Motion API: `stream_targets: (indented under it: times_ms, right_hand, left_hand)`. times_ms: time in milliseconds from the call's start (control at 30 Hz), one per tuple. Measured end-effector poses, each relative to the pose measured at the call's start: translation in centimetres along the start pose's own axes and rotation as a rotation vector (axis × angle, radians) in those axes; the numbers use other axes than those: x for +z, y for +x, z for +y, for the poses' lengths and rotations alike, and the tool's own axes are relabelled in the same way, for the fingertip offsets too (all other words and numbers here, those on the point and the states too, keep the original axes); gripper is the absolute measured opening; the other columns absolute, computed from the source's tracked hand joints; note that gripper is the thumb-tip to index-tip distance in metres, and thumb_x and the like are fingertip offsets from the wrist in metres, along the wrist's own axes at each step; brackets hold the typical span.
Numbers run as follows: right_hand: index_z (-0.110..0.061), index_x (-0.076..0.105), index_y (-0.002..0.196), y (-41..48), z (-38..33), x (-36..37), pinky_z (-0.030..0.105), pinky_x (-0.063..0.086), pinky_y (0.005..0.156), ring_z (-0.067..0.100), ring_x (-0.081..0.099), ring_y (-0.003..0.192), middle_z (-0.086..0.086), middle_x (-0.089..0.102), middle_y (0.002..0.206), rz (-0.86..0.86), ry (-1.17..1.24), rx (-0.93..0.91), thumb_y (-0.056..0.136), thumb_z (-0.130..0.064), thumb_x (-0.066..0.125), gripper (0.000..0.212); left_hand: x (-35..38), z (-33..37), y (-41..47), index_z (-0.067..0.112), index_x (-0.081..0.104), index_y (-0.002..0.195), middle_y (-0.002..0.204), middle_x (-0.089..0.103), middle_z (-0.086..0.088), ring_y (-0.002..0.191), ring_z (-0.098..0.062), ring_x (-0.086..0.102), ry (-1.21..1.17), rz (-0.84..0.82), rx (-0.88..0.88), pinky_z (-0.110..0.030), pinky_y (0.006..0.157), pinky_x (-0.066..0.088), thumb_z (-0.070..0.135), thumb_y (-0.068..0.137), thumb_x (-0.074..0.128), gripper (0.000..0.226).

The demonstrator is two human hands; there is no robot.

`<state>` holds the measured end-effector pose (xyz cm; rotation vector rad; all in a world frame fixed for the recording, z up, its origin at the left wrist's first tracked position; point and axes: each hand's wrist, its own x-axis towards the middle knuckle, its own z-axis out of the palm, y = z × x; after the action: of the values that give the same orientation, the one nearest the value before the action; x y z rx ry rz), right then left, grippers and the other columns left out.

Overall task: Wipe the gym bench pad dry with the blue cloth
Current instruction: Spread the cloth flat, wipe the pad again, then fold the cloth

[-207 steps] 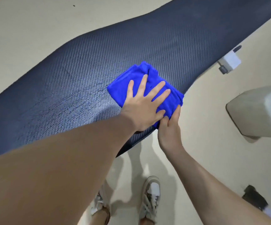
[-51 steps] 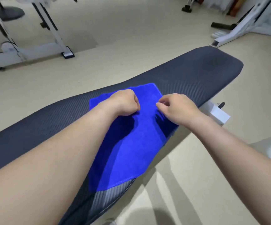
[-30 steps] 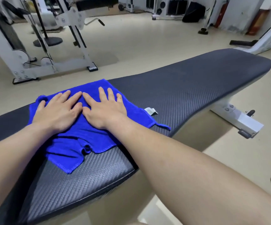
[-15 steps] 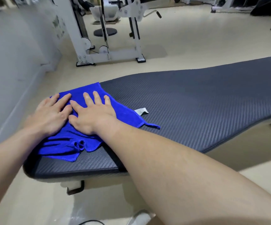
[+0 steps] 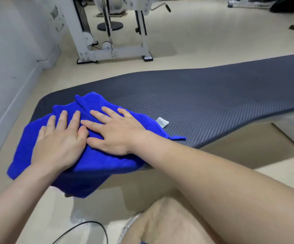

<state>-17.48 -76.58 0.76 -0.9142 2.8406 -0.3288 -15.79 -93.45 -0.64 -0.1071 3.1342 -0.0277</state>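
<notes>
Student: Cloth and pad, where do they lie?

Tutor: Blue cloth (image 5: 96, 161), bunched, on the near-left end of the bench pad (image 5: 204, 106). One flap hangs over the pad's near edge. The white tag (image 5: 162, 122) rests on the pad just right of the right wrist. The rest of the pad runs off to the right, uncovered.

Student: And the hands?

Tutor: Left hand (image 5: 59, 143) and right hand (image 5: 118, 131) lie palm-down on the cloth, side by side, with the left thumb against the right index finger. Left fingers (image 5: 64, 118) are straight and slightly apart. Right fingers (image 5: 111, 111) are straight and spread wider. Neither hand pinches anything.

Student: How is this stroke done well?

Tutor: As a judgement, keep both palms flat and the pressure even, so the whole cloth meets the textured surface. Tuck the hanging flap under the palms first, or it may drag the cloth off the edge. Work in overlapping lanes along the pad's length. Carry each pass over the rounded end and the side edges, where water would likely collect. Turn up a drier face once the cloth feels soaked. Whether any moisture remains on the pad cannot be told from this view.

Student: Surroundings?

Tutor: Beige floor (image 5: 195, 32) all round, a white machine frame (image 5: 111, 53) beyond the pad and a wall (image 5: 10, 50) at left. The person's knee (image 5: 169, 222) is below, with a black cable (image 5: 82, 226) beside it.
</notes>
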Motion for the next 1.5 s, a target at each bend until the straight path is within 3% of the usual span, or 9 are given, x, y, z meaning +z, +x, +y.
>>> stream_targets:
  times_ms: [333,567,767,967,1300,1500]
  right_hand:
    - [-0.051,0.019,0.146,-11.4,9.7,-1.6,0.044,0.003,0.12,0.011,0.002,0.149,-0.014,0.008,0.162,0.126,-0.012,0.234,0.086,-0.069,0.032,0.064]
    - [-0.052,0.023,0.145,-18.3,16.5,-2.0,0.038,0.006,0.119,0.008,0.008,0.148,-0.017,0.014,0.16,0.254,-0.046,0.43,0.079,-0.072,0.016,0.069]
    - [-0.047,0.026,0.146,-22.2,21.9,-2.3,0.036,0.004,0.116,0.006,0.007,0.148,-0.017,0.015,0.16,0.326,-0.03,0.585,0.097,-0.056,0.027,0.05]
    - [-0.044,0.028,0.147,-24.1,26.5,-3.3,0.039,0.004,0.116,0.007,0.008,0.147,-0.015,0.017,0.16,0.398,0.004,0.734,0.101,-0.042,0.026,0.046]
    - [-0.046,0.012,0.149,-25.8,36.4,-6.8,0.043,0.0,0.117,0.013,-0.002,0.149,-0.016,0.002,0.162,0.247,0.04,1.054,0.099,-0.053,0.015,0.051]
    - [-0.046,0.006,0.15,-25.1,41.6,-8.3,0.046,0.0,0.118,0.015,-0.005,0.149,-0.014,-0.003,0.162,0.206,0.029,1.186,0.097,-0.054,0.013,0.054]
  left_hand:
    - [-0.9,14.3,-2.0,0.024,0.001,0.152,0.161,-0.001,-0.007,0.147,-0.029,-0.003,-0.079,-0.04,0.268,-0.045,0.117,0.006,0.05,0.095,0.009,0.063]
    - [-1.0,24.2,-1.5,0.025,-0.001,0.152,0.161,-0.005,-0.007,0.147,-0.028,-0.007,-0.118,-0.053,0.439,-0.046,0.118,0.001,0.05,0.097,0.009,0.061]
    - [-1.2,31.7,-0.6,0.024,-0.001,0.152,0.16,-0.006,-0.009,0.146,-0.031,-0.009,-0.112,-0.066,0.584,-0.047,0.118,0.0,0.05,0.097,0.009,0.062]
    - [-1.3,38.1,1.2,0.024,-0.001,0.152,0.16,-0.006,-0.009,0.146,-0.031,-0.009,-0.139,-0.074,0.663,-0.048,0.118,-0.001,0.052,0.096,0.01,0.063]
    - [-1.6,49.5,6.0,0.031,0.002,0.151,0.161,-0.004,-0.002,0.146,-0.031,-0.009,-0.179,-0.093,0.758,-0.051,0.116,-0.004,0.052,0.095,0.01,0.06]
    - [-1.9,54.9,9.3,0.026,0.0,0.152,0.161,-0.005,-0.001,0.146,-0.032,-0.009,-0.201,-0.123,0.778,-0.052,0.116,-0.004,0.048,0.096,0.011,0.061]
